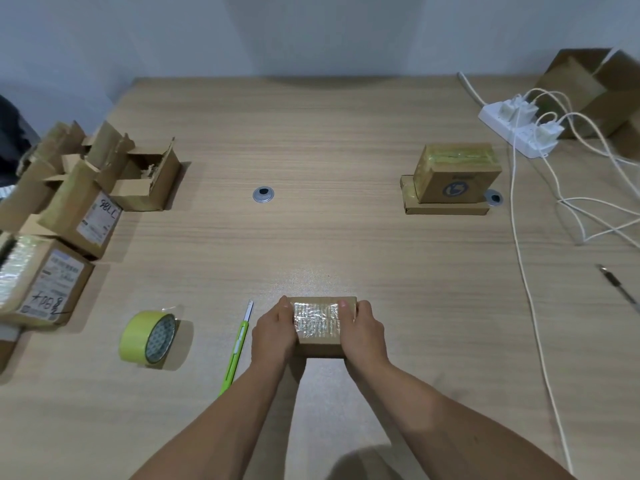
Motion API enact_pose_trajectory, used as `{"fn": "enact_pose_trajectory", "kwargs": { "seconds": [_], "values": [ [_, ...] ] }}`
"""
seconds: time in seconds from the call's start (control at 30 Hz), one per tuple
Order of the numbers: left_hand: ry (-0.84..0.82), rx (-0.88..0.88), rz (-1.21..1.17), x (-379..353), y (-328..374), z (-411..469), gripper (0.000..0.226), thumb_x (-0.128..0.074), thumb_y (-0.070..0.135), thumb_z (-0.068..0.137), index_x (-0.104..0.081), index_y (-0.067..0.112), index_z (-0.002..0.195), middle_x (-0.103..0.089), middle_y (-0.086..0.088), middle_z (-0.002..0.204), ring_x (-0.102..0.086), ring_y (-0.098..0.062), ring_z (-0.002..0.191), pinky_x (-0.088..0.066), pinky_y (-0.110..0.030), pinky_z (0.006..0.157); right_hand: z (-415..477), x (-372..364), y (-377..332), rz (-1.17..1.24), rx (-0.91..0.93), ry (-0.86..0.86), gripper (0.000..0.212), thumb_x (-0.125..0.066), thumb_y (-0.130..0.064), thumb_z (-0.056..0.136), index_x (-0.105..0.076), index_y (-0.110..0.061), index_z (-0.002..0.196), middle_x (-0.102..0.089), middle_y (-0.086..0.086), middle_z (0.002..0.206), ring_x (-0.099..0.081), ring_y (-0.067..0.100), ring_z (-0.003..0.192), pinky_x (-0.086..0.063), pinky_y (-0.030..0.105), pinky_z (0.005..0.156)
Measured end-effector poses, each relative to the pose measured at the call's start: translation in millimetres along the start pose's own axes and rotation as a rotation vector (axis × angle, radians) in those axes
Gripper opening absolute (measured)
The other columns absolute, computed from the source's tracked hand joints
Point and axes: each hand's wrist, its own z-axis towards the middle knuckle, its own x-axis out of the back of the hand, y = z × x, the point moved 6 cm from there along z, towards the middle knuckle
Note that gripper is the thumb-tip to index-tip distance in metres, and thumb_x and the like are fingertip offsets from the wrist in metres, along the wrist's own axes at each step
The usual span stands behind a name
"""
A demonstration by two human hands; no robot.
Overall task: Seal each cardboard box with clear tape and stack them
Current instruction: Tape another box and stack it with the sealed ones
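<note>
Both bare forearms come in from the bottom edge and angle toward each other, meeting near the centre. Left hand (273, 332) clasps the left end of the small cardboard box (320, 345), back of the hand up, wrist straight. The left thumb (284, 303) lies along the box's top far corner. Right hand (364, 332) mirrors it on the right end, with the right thumb (345, 304) on the top far corner. The other fingers of both hands are hidden down the box's sides. The hands are level with each other and kept apart by the box. No sleeves, arms bare to the frame edge.
</note>
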Motion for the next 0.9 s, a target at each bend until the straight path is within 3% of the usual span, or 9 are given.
{"fn": "enact_pose_trajectory", "kwargs": {
  "seconds": [0.07,0.1,0.2,0.3,0.43,0.57,0.67,0.8,0.9],
  "values": [
    [-0.098,-0.026,0.059,-3.3,2.2,-11.4,0.051,-0.046,0.048,0.101,-0.048,0.027,0.148,-0.057,0.007,0.139,-0.051,-0.021,0.131,-0.041,-0.035,0.104,-6.3,-5.7,4.4,0.048,0.004,-0.040,0.051,-0.051,-0.069,0.089,-0.048,-0.026,0.117,-0.063,-0.005,0.104,-0.064,0.018,0.095,-0.055,0.043,0.088],
    [-0.117,-0.058,0.077,-4.1,3.1,-16.7,0.058,-0.050,0.047,0.101,-0.037,0.029,0.154,-0.052,0.012,0.138,-0.049,-0.017,0.131,-0.039,-0.032,0.102,-9.0,-8.2,6.0,0.071,0.001,-0.046,0.061,-0.054,-0.075,0.080,-0.047,-0.029,0.120,-0.064,-0.007,0.107,-0.065,0.016,0.096,-0.056,0.042,0.088],
    [-0.100,-0.106,0.066,-5.5,0.4,-25.2,0.059,-0.055,0.040,0.101,-0.032,0.031,0.155,-0.049,0.018,0.125,-0.049,-0.011,0.126,-0.033,-0.023,0.092,-11.3,-13.1,10.4,0.086,-0.008,-0.019,0.071,-0.052,-0.081,0.068,-0.046,-0.034,0.120,-0.065,-0.009,0.109,-0.066,0.015,0.097,-0.057,0.044,0.088],
    [-0.081,-0.083,0.061,-6.8,-3.0,-23.3,0.060,-0.052,0.040,0.101,-0.031,0.030,0.157,-0.050,0.009,0.146,-0.046,-0.016,0.135,-0.036,-0.027,0.099,-9.7,-13.2,11.3,0.083,-0.007,-0.015,0.055,-0.052,-0.073,0.078,-0.046,-0.034,0.117,-0.064,-0.006,0.108,-0.066,0.018,0.097,-0.057,0.046,0.087],
    [-0.067,-0.057,0.013,-4.2,-2.1,-19.4,0.047,-0.052,0.033,0.102,-0.046,0.032,0.148,-0.064,0.005,0.129,-0.058,-0.017,0.118,-0.045,-0.033,0.098,-7.7,-13.0,13.2,0.086,-0.005,-0.015,0.046,-0.042,-0.071,0.082,-0.048,-0.036,0.112,-0.064,-0.002,0.107,-0.065,0.021,0.097,-0.057,0.048,0.086],
    [-0.105,-0.036,-0.040,-0.9,-2.7,-14.0,0.051,-0.047,0.045,0.089,-0.058,0.034,0.137,-0.071,0.006,0.117,-0.064,-0.017,0.112,-0.048,-0.042,0.102,-5.6,-10.9,14.8,0.067,0.016,-0.020,0.028,-0.041,-0.053,0.099,-0.049,-0.033,0.117,-0.064,-0.002,0.107,-0.065,0.019,0.096,-0.056,0.046,0.087],
    [-0.121,-0.012,-0.072,-0.1,-4.5,-11.0,0.040,-0.050,0.036,0.098,-0.060,0.030,0.137,-0.070,0.007,0.117,-0.063,-0.015,0.113,-0.047,-0.041,0.105,-5.0,-9.3,14.6,0.079,0.022,-0.022,0.028,-0.039,-0.049,0.102,-0.052,-0.032,0.119,-0.065,-0.002,0.106,-0.065,0.019,0.095,-0.056,0.046,0.087],
    [-0.151,0.046,-0.141,-0.3,-13.3,-4.4,0.039,-0.050,0.027,0.104,-0.056,0.027,0.142,-0.069,0.009,0.124,-0.063,-0.012,0.116,-0.045,-0.040,0.109,-5.5,-5.4,15.3,0.118,0.035,-0.016,0.027,-0.035,-0.045,0.105,-0.057,-0.030,0.109,-0.065,-0.004,0.097,-0.064,0.018,0.091,-0.054,0.045,0.086],
    [-0.174,0.078,-0.188,0.0,-17.0,-1.5,0.042,-0.051,0.027,0.104,-0.053,0.025,0.145,-0.064,0.007,0.134,-0.060,-0.012,0.121,-0.041,-0.041,0.114,-6.7,0.5,16.3,0.160,0.025,0.002,0.033,-0.033,-0.041,0.107,-0.060,-0.031,0.090,-0.063,-0.006,0.086,-0.060,0.016,0.082,-0.047,0.038,0.079]
  ]
}}
